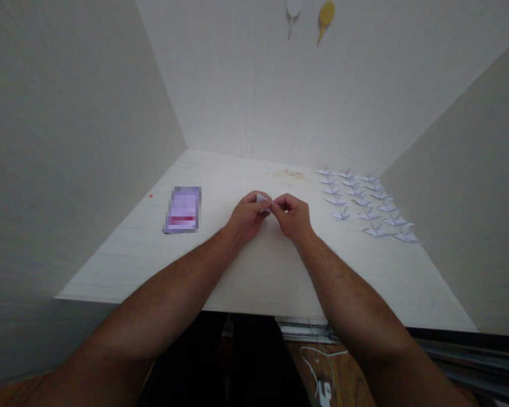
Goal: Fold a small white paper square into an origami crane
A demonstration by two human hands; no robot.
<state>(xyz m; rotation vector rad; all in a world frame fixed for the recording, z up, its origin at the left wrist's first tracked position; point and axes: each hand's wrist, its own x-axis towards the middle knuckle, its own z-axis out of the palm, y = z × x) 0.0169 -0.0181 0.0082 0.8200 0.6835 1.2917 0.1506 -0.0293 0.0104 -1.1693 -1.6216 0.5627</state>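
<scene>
Over the middle of the white table, a small piece of folded white paper (pixel 261 199) is pinched between my two hands. My left hand (pixel 246 213) is closed on its left side, thumb laid across the paper. At its right corner, my right hand (pixel 293 215) grips with thumb and index finger pressed together. The fingers cover much of the paper, so its full shape is hidden. Off to the right, several folded white paper cranes (pixel 362 202) stand in rows on the table.
A flat purple item (pixel 184 209), blurred out, lies at the left of the white table (pixel 263 282). Pale walls enclose the back and both sides. A white hook (pixel 293 8) and a yellow hook (pixel 326 13) are on the back wall. Below the front edge runs a white cable (pixel 316 350).
</scene>
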